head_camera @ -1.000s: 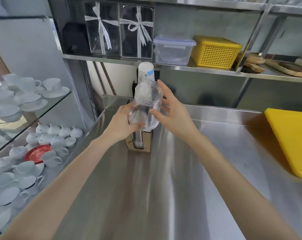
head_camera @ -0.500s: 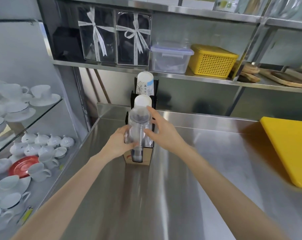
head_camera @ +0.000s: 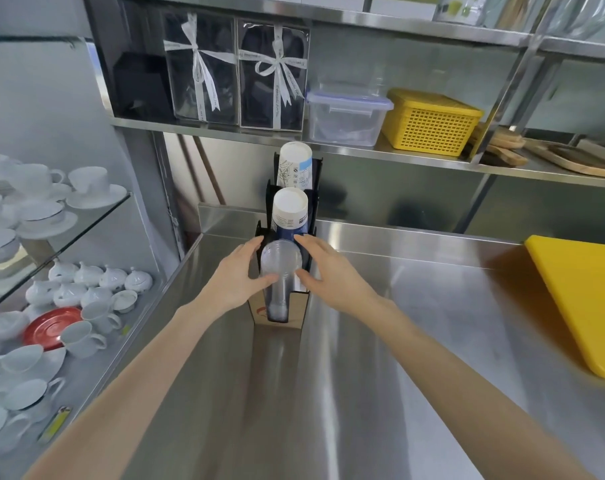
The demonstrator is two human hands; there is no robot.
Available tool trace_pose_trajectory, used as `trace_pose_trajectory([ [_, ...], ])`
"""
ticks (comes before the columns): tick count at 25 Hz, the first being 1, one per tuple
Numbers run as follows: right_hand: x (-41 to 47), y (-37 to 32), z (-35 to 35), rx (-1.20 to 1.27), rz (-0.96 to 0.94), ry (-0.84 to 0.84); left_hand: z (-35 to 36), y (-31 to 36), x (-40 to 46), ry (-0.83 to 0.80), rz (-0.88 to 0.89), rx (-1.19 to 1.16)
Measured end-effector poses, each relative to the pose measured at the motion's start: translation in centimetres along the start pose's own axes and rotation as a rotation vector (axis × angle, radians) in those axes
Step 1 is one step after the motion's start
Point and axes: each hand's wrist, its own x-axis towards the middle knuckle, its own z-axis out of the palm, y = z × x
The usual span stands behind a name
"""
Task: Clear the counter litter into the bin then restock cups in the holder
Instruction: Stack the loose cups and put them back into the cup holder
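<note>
A stack of clear cups (head_camera: pixel 281 271) is grasped from both sides between the fingers of the left hand (head_camera: pixel 237 276) and right hand (head_camera: pixel 332 276), so it is steadied upright in the holder's (head_camera: pixel 279 315) front slot.

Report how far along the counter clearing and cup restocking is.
Done, apparently: no litter shows on the steel counter; the bin is out of view. In hand: the left hand and right hand grip a stack of clear cups at the front slot of the cup holder. Behind it, paper cup stacks fill two slots. Left: seating the clear stack and letting go.
</note>
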Motion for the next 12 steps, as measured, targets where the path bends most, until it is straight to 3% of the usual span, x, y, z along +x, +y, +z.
trace_pose_trajectory([
  [5,-0.7,0.2,1.8,-0.13,-0.094,0.082,-0.7,0.3,-0.1,0.012,0.202,0.364],
  [12,-1.6,0.8,1.9,-0.236,-0.069,-0.042,-0.6,1.0,-0.5,-0.079,0.132,0.434],
])
